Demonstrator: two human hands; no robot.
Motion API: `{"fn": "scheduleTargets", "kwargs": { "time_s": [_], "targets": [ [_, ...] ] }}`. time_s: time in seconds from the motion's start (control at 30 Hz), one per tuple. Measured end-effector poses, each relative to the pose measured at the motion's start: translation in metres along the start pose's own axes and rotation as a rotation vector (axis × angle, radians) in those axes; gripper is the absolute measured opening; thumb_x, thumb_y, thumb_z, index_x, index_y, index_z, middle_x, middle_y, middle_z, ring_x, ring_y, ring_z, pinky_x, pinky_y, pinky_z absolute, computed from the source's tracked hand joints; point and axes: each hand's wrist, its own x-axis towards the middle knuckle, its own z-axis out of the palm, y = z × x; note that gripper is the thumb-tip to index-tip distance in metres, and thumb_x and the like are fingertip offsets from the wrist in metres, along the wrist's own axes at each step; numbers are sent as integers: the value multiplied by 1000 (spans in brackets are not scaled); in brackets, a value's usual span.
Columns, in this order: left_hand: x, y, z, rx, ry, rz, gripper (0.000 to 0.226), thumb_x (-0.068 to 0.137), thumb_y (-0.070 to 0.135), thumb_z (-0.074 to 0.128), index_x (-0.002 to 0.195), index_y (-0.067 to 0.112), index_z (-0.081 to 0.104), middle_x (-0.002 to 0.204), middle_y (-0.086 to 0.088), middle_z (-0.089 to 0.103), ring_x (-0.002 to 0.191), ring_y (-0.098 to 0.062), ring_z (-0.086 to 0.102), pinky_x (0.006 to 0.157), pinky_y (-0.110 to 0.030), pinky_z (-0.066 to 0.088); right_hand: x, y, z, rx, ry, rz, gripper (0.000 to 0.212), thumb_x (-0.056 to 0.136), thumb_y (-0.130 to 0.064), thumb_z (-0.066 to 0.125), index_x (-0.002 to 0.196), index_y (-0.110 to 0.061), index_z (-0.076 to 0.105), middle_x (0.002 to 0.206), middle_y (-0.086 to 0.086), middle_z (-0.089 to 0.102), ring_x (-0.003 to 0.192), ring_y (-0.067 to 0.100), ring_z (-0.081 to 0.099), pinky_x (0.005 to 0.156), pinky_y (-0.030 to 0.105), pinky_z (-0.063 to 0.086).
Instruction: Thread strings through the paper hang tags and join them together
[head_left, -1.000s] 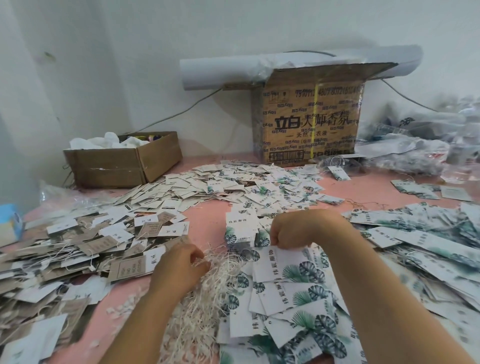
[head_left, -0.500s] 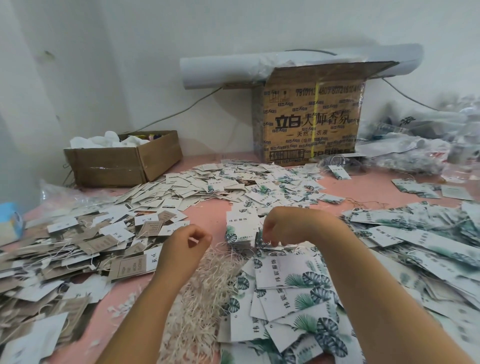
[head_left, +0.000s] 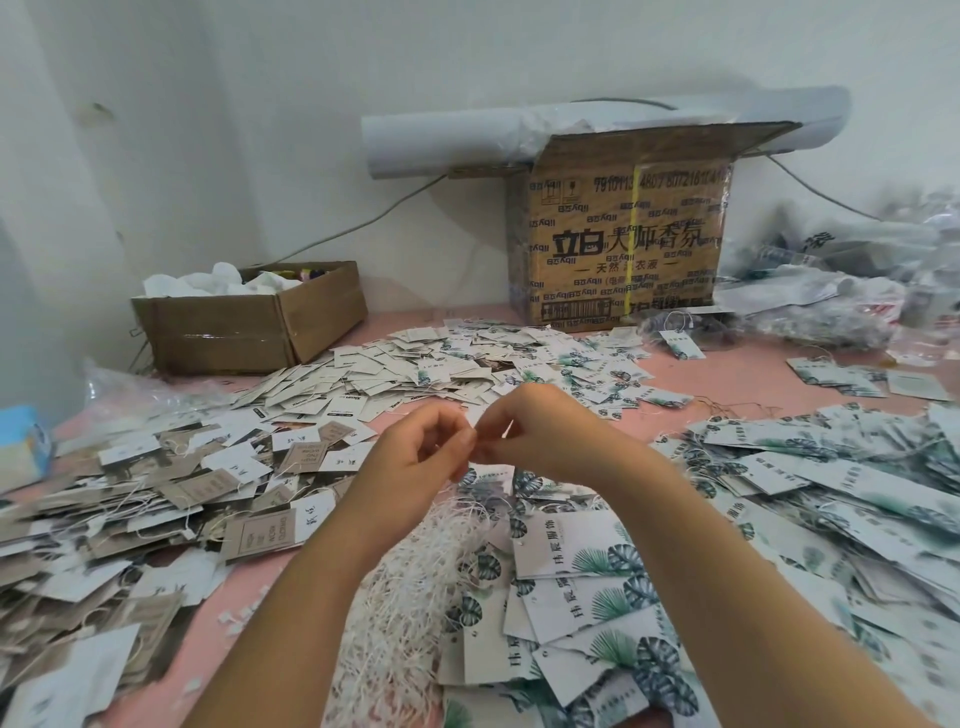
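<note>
- Fingers of the left hand are curled, tips pressed against the fingertips of the right hand at frame centre; what sits in the pinch is too fine to resolve.
- Judged: hands are raised clear of the piles so a string end can be worked in free air.
- Strings lie in a loose white bundle at lower centre, directly under the hands, within easy reach.
- Leaf-print tags are fanned at lower right, just beside the bundle, holes showing.
- Brown tags are heaped at left on the pink table, kept as a separate sort.
</note>
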Motion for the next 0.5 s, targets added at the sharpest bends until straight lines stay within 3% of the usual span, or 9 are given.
{"fn": "scheduleTargets", "kwargs": {
  "time_s": [0.13, 0.3, 0.43, 0.5],
  "targets": [
    [0, 3, 1, -34, -1, 25, 8, 90, 10, 57, 83, 10, 60, 57, 1, 54, 54, -9, 49, 56, -18, 43, 0, -1, 0, 10, 46, -24, 6, 81, -21, 69, 78, -18, 74, 52, -18, 53, 45, -9, 46, 44, 6, 33],
    [-1, 3, -1, 2, 9, 17, 8, 87, 16, 62, 79, 16, 63, 47, -1, 54, 42, -8, 46, 44, -12, 35, -2, -3, -5, 9, 88, -26, 16, 82, -16, 64, 70, -24, 61, 59, -18, 53, 53, -5, 50, 47, 5, 36],
    [-1, 1, -2, 12, 39, -18, 12, 87, 24, 61, 80, 14, 62, 44, 1, 55, 39, -6, 46, 40, -11, 32, -2, -3, -7, 40, 275, 46, 9, 86, -14, 54, 77, -11, 57, 72, 4, 61, 72, 23, 59, 65, 31, 47],
    [-1, 0, -1, 10, 52, -21, 11, 89, 21, 60, 80, 14, 61, 44, 1, 55, 40, -6, 48, 42, -11, 34, -2, -2, -8, 18, 347, 60, 9, 85, -14, 52, 78, -9, 55, 76, 9, 64, 76, 26, 59, 66, 35, 47]
  ]
}}
